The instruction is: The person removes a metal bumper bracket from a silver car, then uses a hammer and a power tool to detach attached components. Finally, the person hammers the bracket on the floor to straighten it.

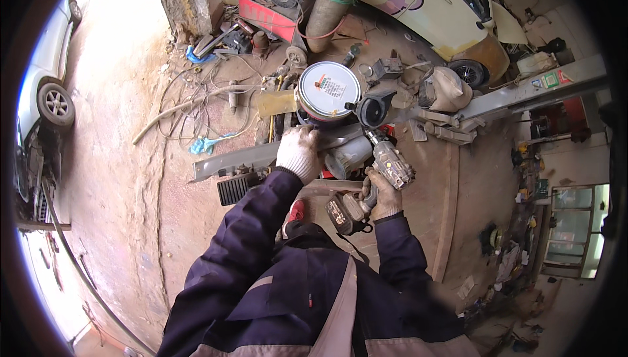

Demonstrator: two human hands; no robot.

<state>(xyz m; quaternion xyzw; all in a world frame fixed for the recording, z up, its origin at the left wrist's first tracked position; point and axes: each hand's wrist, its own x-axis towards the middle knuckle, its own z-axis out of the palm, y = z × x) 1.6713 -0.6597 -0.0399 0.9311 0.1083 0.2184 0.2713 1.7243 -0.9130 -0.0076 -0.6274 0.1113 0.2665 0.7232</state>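
My right hand (384, 195), in a worn, dirty glove, grips the handle of a cordless impact wrench (392, 164). The tool's nose points away from me, close to a black round part (374, 111), and its dark battery is at the lower left. My left hand (297, 154), in a white knitted glove, is closed just in front of a round can (329, 89) with a white labelled lid. Its fingertips are partly hidden, so what they hold cannot be made out. A silvery cylinder (352, 155) lies between my hands.
A long metal beam (245, 160) crosses in front of me, with a black ribbed pedal (237, 189) below it. Hoses and cables (190, 111) tangle on the floor to the left. A thick pipe (337, 3) stands ahead, and a pale car (425, 3) is beyond.
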